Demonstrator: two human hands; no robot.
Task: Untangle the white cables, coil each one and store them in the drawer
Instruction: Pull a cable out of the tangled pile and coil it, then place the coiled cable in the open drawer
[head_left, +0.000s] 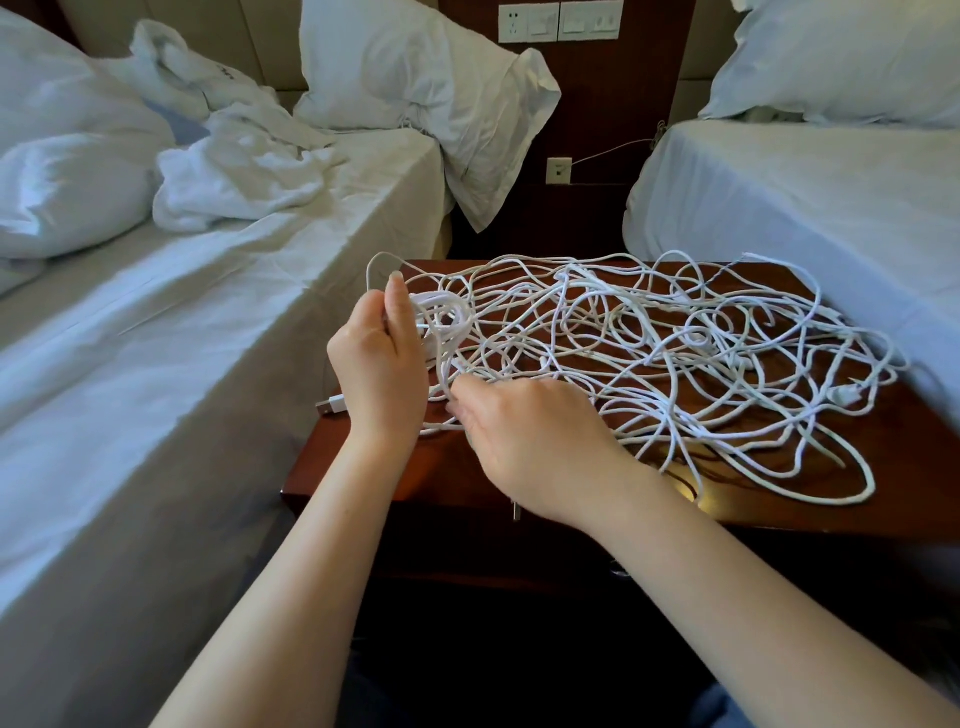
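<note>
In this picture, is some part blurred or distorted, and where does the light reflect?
Head view: the white cables are sharp. The right bed smears at its near corner by the frame edge. The wide lens bows the left bed. The nightstand shows a glossy reflection near its front, with deep shadow below.
</note>
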